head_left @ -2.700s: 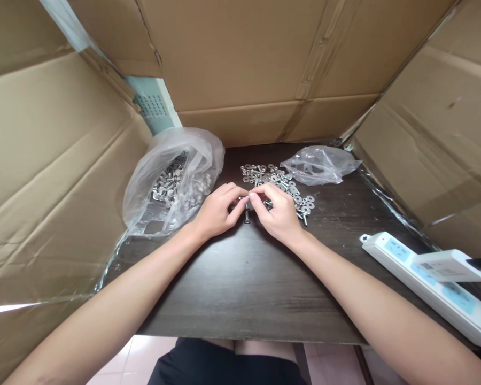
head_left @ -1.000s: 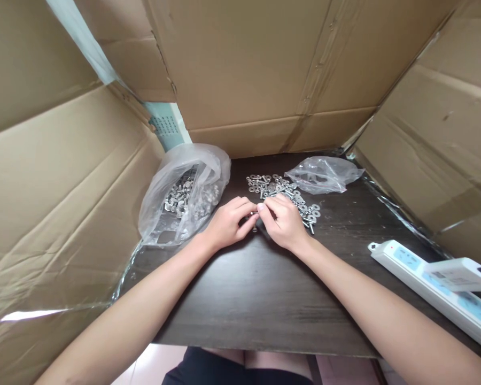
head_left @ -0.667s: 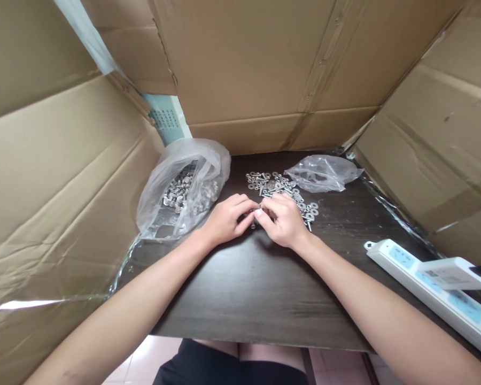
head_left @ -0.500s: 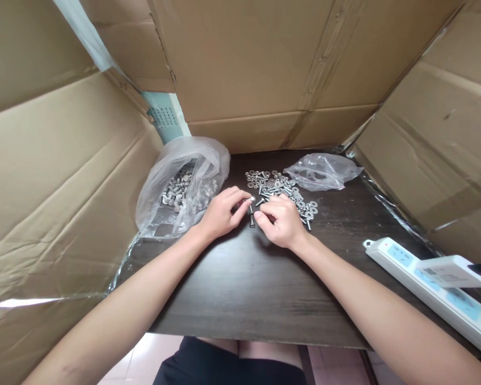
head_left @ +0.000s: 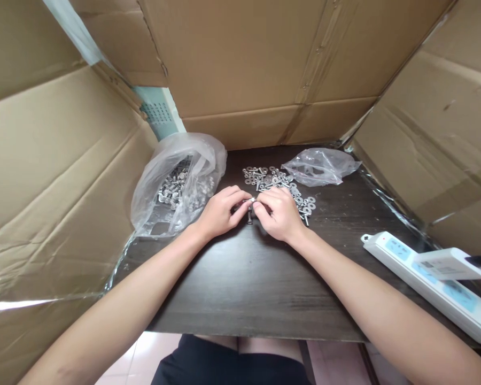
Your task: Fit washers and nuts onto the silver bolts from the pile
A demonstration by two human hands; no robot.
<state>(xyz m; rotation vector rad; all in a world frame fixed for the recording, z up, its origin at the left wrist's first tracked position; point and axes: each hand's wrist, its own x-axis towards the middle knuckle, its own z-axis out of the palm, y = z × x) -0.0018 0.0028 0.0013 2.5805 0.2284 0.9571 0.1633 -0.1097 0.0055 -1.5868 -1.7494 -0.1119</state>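
Observation:
My left hand (head_left: pixel 220 212) and my right hand (head_left: pixel 278 213) meet fingertip to fingertip over the dark wooden table (head_left: pixel 240 278). Both pinch one small silver bolt (head_left: pixel 251 200) between thumbs and forefingers. Another bolt (head_left: pixel 249 217) lies on the table just under the fingers. Behind my right hand spreads a loose pile of washers and bolts (head_left: pixel 278 182). To the left of my left hand sits an open clear plastic bag (head_left: pixel 176 182) holding many more bolts.
An empty crumpled plastic bag (head_left: pixel 323 166) lies at the back right. A white power strip (head_left: pixel 433 280) with a plug adapter rests along the table's right edge. Cardboard walls (head_left: pixel 260 69) enclose the left, back and right sides.
Half a second ago my hands were slightly apart, each pinching a small part. Now the fingertips have come together on the bolt. The view has shifted slightly.

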